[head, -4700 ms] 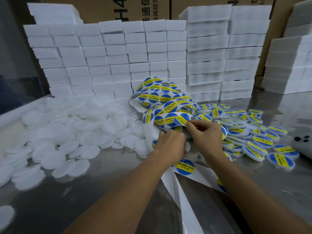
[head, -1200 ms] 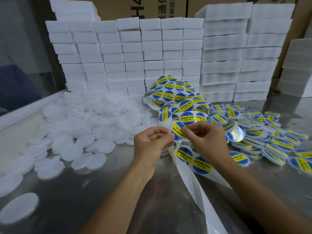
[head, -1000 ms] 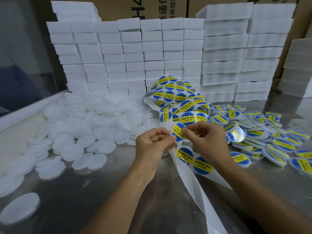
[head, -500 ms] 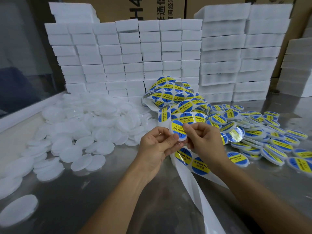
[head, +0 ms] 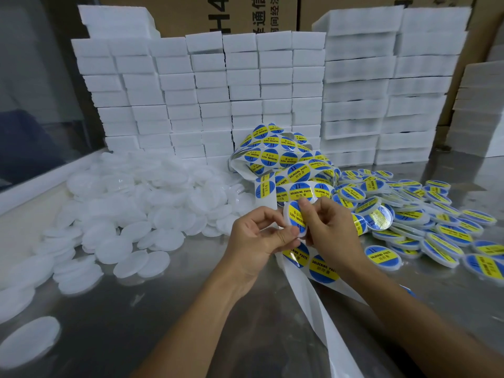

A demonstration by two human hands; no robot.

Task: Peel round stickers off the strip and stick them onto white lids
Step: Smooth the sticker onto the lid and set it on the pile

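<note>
Nearest the viewer, two bare forearms reach forward over a shiny metal table [head: 191, 336]. A used white backing strip [head: 324, 323], already bare of stickers, trails between the arms toward the viewer.

The left hand [head: 256, 241] has its fingers curled, thumb and fingertips pinching the edge of a white lid [head: 287, 214] held upright between the two hands. The right hand [head: 331, 230] is also curled, its thumb and forefinger pressing a round blue-and-yellow sticker [head: 296, 216] onto the lid's face. The sticker looks mostly laid down but not yet smoothed flat, so this lid seems to be mid-application.

Just under the hands, two more stickers [head: 321, 268] remain on the strip, and beyond the hands the strip rises into a loose tangled heap [head: 286, 162] carrying many unpeeled stickers.

To the right of the right hand lies a spread of finished lids [head: 425, 222], each bearing a sticker. To the left of the left hand lies a much larger pile of plain white lids [head: 141, 203] with no stickers, some scattered close to the viewer.

Judging by the two piles, a good share is done, but more lids wait than are finished.

Farthest away, stacked white foam blocks [head: 245, 91] form a wall, with cardboard boxes [head: 267, 15] behind them.
</note>
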